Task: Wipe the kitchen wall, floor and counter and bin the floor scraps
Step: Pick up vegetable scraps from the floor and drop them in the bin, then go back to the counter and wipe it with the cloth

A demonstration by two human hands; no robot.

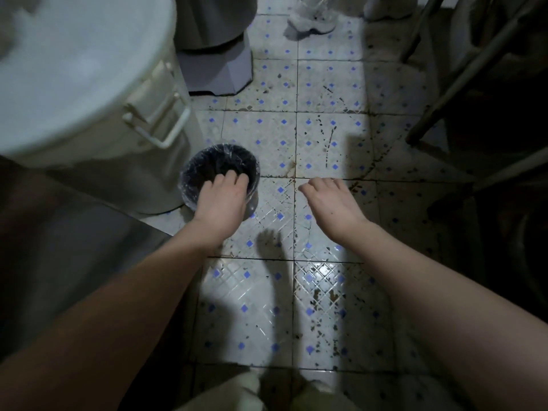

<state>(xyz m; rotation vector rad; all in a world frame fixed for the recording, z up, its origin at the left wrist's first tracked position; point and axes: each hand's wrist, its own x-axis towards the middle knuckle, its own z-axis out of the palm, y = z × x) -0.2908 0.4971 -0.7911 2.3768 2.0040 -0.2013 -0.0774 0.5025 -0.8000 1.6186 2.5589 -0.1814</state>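
A small round bin [207, 169] lined with a clear bag stands on the tiled floor [323, 132] beside a big metal pot. My left hand [221, 200] hangs over the bin's near rim, fingertips pointing down into its mouth; whether it holds anything is hidden. My right hand [332, 200] hovers palm down above the floor to the right of the bin, fingers loosely curled and apart, with nothing seen in it. Dark specks and scraps [327, 143] are scattered over the white tiles with blue diamonds, thickest toward the right.
A large lidded metal pot [89, 93] with a side handle fills the upper left. A grey base [216, 69] stands behind the bin. A person's white shoes [314, 19] are at the top. Metal frame legs [439, 99] run along the dark right side. A steel surface [74, 247] lies at the left.
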